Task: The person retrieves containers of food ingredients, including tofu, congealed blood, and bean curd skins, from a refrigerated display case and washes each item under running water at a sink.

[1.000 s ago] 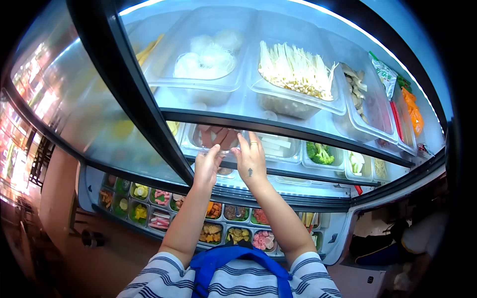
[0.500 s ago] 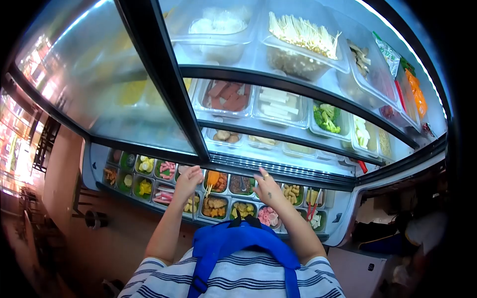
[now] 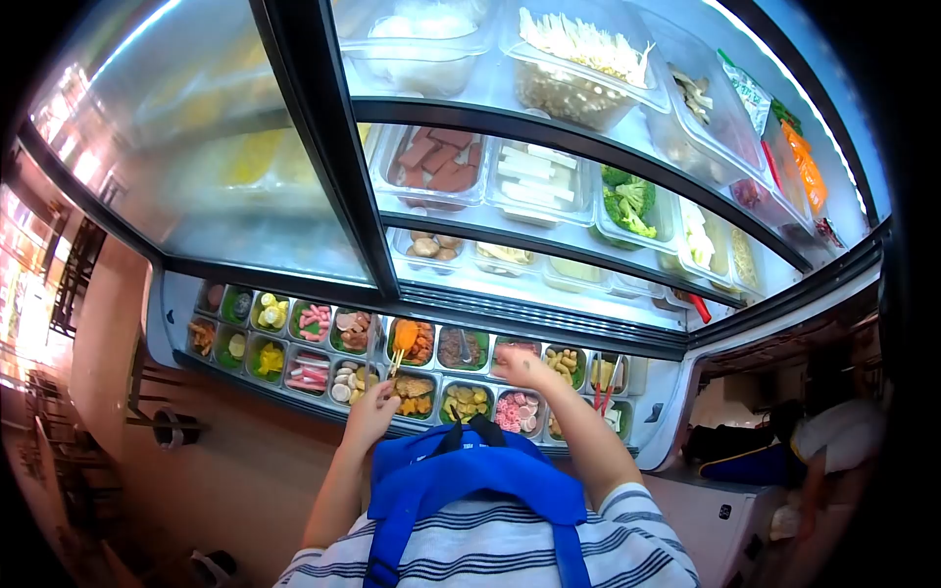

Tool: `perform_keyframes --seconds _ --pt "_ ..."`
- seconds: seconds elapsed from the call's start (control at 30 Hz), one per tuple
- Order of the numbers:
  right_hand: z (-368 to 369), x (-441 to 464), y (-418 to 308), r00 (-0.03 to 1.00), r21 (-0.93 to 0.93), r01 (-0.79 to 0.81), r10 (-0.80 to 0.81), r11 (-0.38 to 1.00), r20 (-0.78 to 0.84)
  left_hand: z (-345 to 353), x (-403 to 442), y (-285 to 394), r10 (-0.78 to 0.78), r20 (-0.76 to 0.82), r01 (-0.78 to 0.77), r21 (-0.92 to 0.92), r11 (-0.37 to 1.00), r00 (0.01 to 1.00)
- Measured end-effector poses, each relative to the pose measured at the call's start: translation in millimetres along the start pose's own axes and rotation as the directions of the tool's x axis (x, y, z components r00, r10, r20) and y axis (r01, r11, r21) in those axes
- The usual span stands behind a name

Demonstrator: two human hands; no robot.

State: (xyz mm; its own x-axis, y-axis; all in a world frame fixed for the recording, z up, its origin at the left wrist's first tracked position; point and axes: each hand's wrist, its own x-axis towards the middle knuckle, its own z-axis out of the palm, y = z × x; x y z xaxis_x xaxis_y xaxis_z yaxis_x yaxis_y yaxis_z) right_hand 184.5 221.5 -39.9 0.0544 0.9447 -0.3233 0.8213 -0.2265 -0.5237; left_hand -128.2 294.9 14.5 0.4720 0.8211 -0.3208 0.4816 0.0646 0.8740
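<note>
My left hand (image 3: 370,414) is at the front edge of the lower row of food trays, its fingers drawn together beside a thin metal utensil (image 3: 371,343); what they grip is too small to tell. Curled over a tray of red food (image 3: 512,350) in the back row is my right hand (image 3: 521,367), its fingertips hard to see. Between the hands lie trays of orange-red pieces (image 3: 419,343) with an orange-topped utensil, dark minced food (image 3: 462,348) with a spoon, browned pieces (image 3: 415,394) and yellowish pieces (image 3: 466,403).
Above stands a glass-fronted fridge with sliding door frames (image 3: 314,147), holding tubs of enoki mushrooms (image 3: 585,44), pink slices (image 3: 434,162), white sticks (image 3: 534,174) and broccoli (image 3: 629,201). Red tongs (image 3: 610,382) stand in trays at right. A person (image 3: 840,441) is at far right.
Both hands have come down from the fridge shelf with the pink slices to the lower trays. My left hand has moved lower and its fingers have drawn together; my right fingers have curled.
</note>
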Motion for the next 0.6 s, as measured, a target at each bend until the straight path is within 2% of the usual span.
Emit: perform_keyframes --seconds 0.03,0.07,0.1,0.17,0.23,0.27,0.33,0.37,0.43,0.5,0.53,0.57,0.6 --pt "-22 8 -14 0.992 0.177 -0.125 0.125 0.976 0.012 0 -5 -1 -0.025 -0.005 0.025 0.015 1.0 1.0" --pt "-30 17 -14 0.97 0.398 -0.216 0.243 0.891 -0.018 1 -10 -7 -0.024 -0.003 0.024 0.011 1.0 1.0" --pt "-46 26 -16 0.922 0.783 -0.355 0.328 0.511 0.204 3 -15 -12 -0.037 -0.018 0.037 0.024 0.999 0.999" --pt "-47 57 7 0.93 0.977 -0.197 0.331 0.084 0.159 6 -24 -21 -0.041 -0.034 0.042 0.038 0.998 0.999" --pt "-53 90 20 0.896 0.967 -0.069 0.412 -0.244 0.168 10 -33 -26 -0.072 -0.055 0.07 -0.049 0.996 0.996" --pt "-57 103 24 0.898 0.968 -0.069 0.408 -0.241 0.166 13 -39 -27 -0.092 -0.075 0.084 -0.103 0.991 0.993" --pt "-58 132 33 0.826 0.913 0.051 0.531 -0.406 0.19 14 -50 -24 -0.127 -0.086 0.118 -0.103 0.988 0.988" --pt "-54 147 39 0.853 0.834 0.143 0.494 -0.533 0.17 15 -55 -25 -0.164 -0.09 0.155 -0.102 0.983 0.982" --pt "-59 160 39 0.83 0.768 0.166 0.508 -0.619 0.23 15 -66 -26 -0.191 -0.118 0.18 -0.092 0.979 0.975" --pt "-63 169 33 0.734 0.74 0.174 0.586 -0.65 0.342 15 -74 -42 -0.214 -0.151 0.205 -0.076 0.976 0.965" --pt "-60 171 32 0.764 0.803 0.22 0.61 -0.554 0.211 14 -76 -50 -0.213 -0.152 0.204 -0.068 0.977 0.965" --pt "-60 176 33 0.758 0.797 0.227 0.616 -0.559 0.216 13 -80 -57 -0.24 -0.172 0.225 -0.098 0.969 0.956" --pt "-62 186 39 0.701 0.714 0.247 0.629 -0.656 0.335 12 -83 -60 -0.269 -0.184 0.248 -0.128 0.96 0.945"
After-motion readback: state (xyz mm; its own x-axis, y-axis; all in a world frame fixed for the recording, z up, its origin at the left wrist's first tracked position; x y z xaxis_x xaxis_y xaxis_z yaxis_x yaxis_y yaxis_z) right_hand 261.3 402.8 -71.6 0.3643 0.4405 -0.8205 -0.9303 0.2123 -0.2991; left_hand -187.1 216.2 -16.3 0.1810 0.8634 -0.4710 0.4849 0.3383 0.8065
